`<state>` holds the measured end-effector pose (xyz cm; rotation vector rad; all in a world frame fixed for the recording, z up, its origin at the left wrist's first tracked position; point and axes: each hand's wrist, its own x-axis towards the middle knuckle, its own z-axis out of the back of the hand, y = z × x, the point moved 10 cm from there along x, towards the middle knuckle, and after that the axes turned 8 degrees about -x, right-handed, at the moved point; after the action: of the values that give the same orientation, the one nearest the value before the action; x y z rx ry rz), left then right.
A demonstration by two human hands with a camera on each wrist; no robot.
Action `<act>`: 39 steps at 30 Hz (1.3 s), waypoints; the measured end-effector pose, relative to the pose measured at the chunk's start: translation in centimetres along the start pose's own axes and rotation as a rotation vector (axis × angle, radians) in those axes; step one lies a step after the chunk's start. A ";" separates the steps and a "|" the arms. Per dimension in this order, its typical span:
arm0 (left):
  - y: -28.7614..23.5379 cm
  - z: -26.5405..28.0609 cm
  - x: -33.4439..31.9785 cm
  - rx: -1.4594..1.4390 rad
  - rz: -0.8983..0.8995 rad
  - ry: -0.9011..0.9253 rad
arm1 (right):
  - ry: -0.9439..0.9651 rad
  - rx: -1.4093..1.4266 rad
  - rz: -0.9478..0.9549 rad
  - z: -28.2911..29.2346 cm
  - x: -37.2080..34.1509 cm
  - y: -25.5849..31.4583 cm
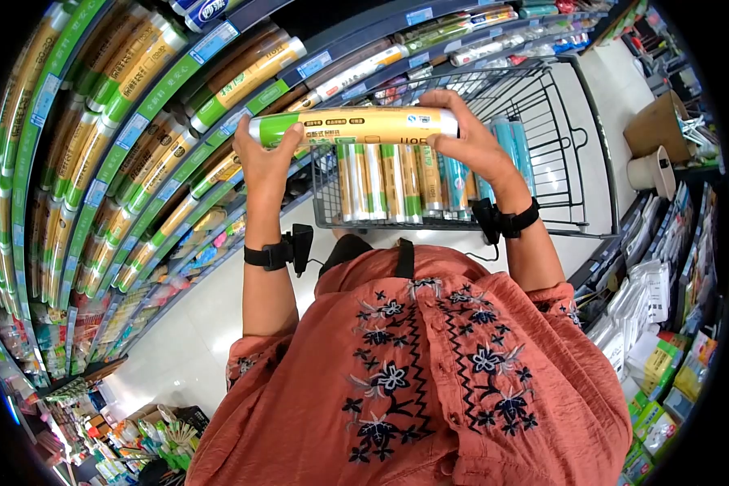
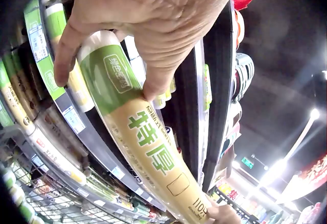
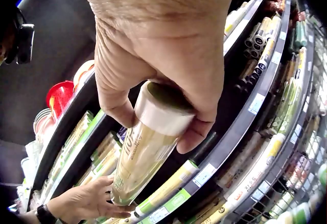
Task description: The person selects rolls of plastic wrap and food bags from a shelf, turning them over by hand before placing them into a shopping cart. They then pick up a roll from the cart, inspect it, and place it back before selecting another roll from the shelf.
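Roll (image 1: 364, 128): btw L hand (image 1: 266, 154) & R hand (image 1: 479, 147)
Cart (image 1: 326, 194): behind roll, upright rolls (image 1: 393, 182) in it
Shelf (image 1: 131, 131): on L, w/ rows of rolls (image 1: 142, 61)
Tub (image 1: 650, 173): R of cart

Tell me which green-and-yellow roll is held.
The green-and-yellow cylindrical roll between left hand and right hand; similar rolls sit in the black wire cart or on shelves.

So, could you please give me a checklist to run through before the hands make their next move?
1. Left hand grips the green end of the shiny green-and-yellow cylindrical roll: ok.
2. Right hand grips its opposite end: ok.
3. One hand free to steady the black wire-metal shopping cart: not ok, both hold the roll.
4. Price legible on the light-blue rectangular shelf tags: cannot tell, too small.
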<state>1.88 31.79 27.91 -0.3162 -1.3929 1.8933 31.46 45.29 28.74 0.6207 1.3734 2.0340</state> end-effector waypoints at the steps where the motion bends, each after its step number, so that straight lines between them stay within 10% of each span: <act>1: 0.3 0.1 0.0 -0.009 0.005 -0.002 | 0.001 0.001 0.013 0.0 0.0 0.1; 23: 5.3 5.0 0.0 -0.347 0.236 -0.016 | 0.001 0.136 -0.078 -4.1 4.8 -2.2; 39: 15.6 10.6 7.3 -0.207 0.205 -0.127 | -0.078 0.170 -0.215 -11.4 21.0 -3.6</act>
<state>-15.96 27.29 19.53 -0.4614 -1.7030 1.9645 9.71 53.56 22.33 0.5901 1.5081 1.7199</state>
